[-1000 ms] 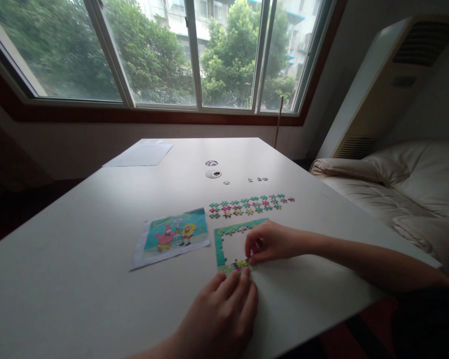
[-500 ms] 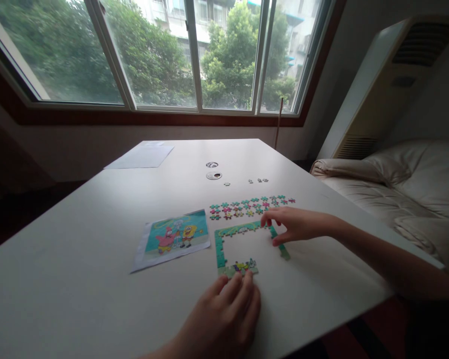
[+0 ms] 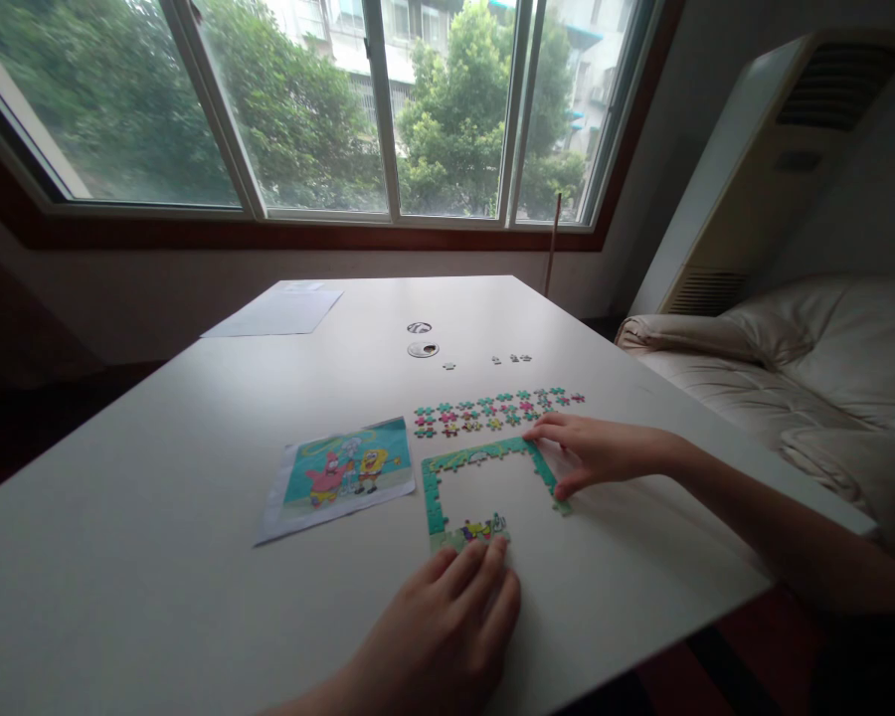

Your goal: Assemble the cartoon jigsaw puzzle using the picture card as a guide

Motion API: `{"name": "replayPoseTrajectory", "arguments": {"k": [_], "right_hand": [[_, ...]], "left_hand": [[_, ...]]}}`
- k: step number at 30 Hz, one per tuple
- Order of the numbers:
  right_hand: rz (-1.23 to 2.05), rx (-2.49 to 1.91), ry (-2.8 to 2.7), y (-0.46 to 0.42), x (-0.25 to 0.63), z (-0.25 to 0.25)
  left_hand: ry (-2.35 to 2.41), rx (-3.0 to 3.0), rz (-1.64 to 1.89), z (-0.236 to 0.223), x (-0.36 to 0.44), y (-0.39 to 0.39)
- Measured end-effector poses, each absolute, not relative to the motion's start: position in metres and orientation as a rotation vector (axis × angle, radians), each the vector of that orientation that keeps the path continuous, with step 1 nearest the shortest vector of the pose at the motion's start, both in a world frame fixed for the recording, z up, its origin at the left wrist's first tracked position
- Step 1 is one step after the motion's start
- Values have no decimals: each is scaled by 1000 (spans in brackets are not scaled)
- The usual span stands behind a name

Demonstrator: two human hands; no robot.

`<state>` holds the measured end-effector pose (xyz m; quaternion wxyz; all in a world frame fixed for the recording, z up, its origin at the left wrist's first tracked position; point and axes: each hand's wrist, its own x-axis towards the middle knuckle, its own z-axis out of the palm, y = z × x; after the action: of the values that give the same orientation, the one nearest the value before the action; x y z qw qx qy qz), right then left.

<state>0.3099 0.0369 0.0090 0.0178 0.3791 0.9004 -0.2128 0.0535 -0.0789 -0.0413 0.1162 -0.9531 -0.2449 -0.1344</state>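
A partly joined jigsaw puzzle border (image 3: pixel 434 497) lies on the white table, green and teal, with a gap at its lower right. My left hand (image 3: pixel 447 617) rests at the bottom strip (image 3: pixel 469 537), fingertips lying on its near edge and hiding part of it. At the right side strip (image 3: pixel 543 462) is my right hand (image 3: pixel 604 447), fingers and thumb spread apart. Its fingertips touch near the top right corner, and the thumb is against the strip's outer edge lower down. Loose puzzle pieces (image 3: pixel 484 410) lie in rows just beyond the border.
Left of the border is a printed cartoon picture (image 3: pixel 347 467). Farther back lie two round flat items (image 3: pixel 423 349), several separate small pieces (image 3: pixel 522 358) and white paper sheets (image 3: pixel 275 310). A beige sofa (image 3: pixel 716 358) stands beyond the table's right edge.
My right fingers have shifted slightly outward, from over the strip to its outer edge, uncovering more of the right side and corner. My left hand stays nearly in place.
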Motion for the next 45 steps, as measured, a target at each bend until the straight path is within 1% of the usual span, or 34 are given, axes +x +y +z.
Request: {"name": "replayPoseTrajectory", "arguments": {"k": [23, 30, 34, 37, 39, 42, 45], "right_hand": [[-594, 1163, 2818, 34, 312, 6], [-627, 1149, 2805, 34, 312, 10], [-673, 1129, 2821, 49, 313, 18], [-571, 1213, 2838, 78, 317, 23], [-402, 1319, 2826, 106, 323, 22], [-207, 1553, 2749, 150, 335, 12], [-143, 1704, 2695, 185, 342, -6]], "left_hand": [[-669, -2732, -531, -52, 54, -76], [-723, -2800, -449, -44, 55, -77], [-738, -2822, -445, -43, 55, -79], [-737, -2824, -448, -44, 55, -79], [-740, -2816, -455, -44, 55, -78], [-735, -2806, -460, -45, 55, -78], [-723, -2799, -475, -46, 55, -77]]}}
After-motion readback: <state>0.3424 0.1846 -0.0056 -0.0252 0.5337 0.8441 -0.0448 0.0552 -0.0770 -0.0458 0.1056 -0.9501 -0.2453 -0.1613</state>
